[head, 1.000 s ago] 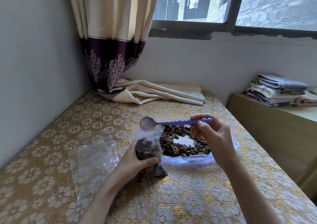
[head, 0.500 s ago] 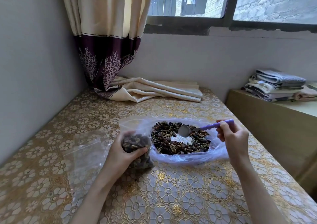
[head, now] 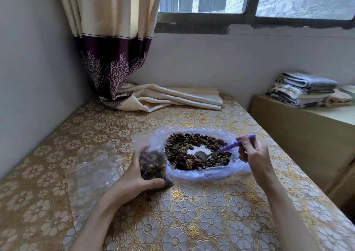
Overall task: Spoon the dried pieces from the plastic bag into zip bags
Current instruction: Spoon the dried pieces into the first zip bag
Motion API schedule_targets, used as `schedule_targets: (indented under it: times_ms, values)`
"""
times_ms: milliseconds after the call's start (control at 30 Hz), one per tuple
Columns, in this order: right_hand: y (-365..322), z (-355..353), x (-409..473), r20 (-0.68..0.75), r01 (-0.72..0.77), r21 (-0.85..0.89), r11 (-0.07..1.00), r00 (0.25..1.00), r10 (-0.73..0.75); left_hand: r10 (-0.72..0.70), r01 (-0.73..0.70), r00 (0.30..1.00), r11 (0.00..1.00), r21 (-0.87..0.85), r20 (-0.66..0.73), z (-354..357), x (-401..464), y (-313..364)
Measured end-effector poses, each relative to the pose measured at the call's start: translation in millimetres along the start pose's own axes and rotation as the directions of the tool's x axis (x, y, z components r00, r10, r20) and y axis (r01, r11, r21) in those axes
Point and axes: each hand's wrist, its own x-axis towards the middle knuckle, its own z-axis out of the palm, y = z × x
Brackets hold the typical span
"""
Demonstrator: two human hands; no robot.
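Note:
An open clear plastic bag (head: 236,169) lies flat on the table, spread with dark dried pieces (head: 184,161). My right hand (head: 253,154) grips the purple handle of a metal spoon (head: 201,155), whose bowl rests low among the pieces near the bag's middle. My left hand (head: 134,179) holds a small zip bag (head: 151,164) upright just left of the big bag. The zip bag is partly filled with dried pieces and its top stands open.
Empty clear zip bags (head: 92,172) lie on the flowered tablecloth (head: 192,222) to the left. A curtain end (head: 163,98) is bunched at the table's back. A grey wall (head: 34,87) bounds the left. Folded towels (head: 305,90) sit on a low cabinet at right.
My right hand swung the spoon from above the zip bag's mouth rightwards and down into the big bag's pieces. My left hand kept hold of the zip bag.

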Motion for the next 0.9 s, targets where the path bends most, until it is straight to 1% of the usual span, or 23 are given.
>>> schedule_targets:
  times_ms: [133,233,300,500,600,733,900]
  values:
    - [3,8,-4,0.021,-0.053,0.032,0.998,0.998,0.053,0.040,-0.040,0.997,0.999,-0.002,-0.073,3,0,2]
    - [4,10,-6,-0.020,-0.060,0.052,0.997,0.998,0.061,0.041,-0.044,0.990,0.999,-0.018,-0.132,5,0,4]
    - [5,9,-6,-0.053,-0.087,0.091,0.992,0.994,0.092,0.038,-0.045,0.987,0.998,-0.039,-0.157,6,0,5]
    - [6,7,-5,-0.121,-0.148,0.229,0.962,0.976,0.179,0.073,-0.079,0.985,0.996,-0.031,-0.156,23,-1,7]
    - [4,7,-5,-0.169,-0.132,0.260,0.956,0.969,0.180,0.089,-0.093,0.985,0.995,-0.021,-0.146,30,-1,5]
    - [-3,13,-6,-0.238,-0.071,0.277,0.958,0.961,0.140,0.074,-0.073,0.990,0.997,0.015,-0.123,30,1,3]
    - [-21,24,-5,-0.267,-0.002,0.317,0.948,0.959,0.091,0.058,-0.055,0.993,0.998,0.029,-0.105,29,0,5]
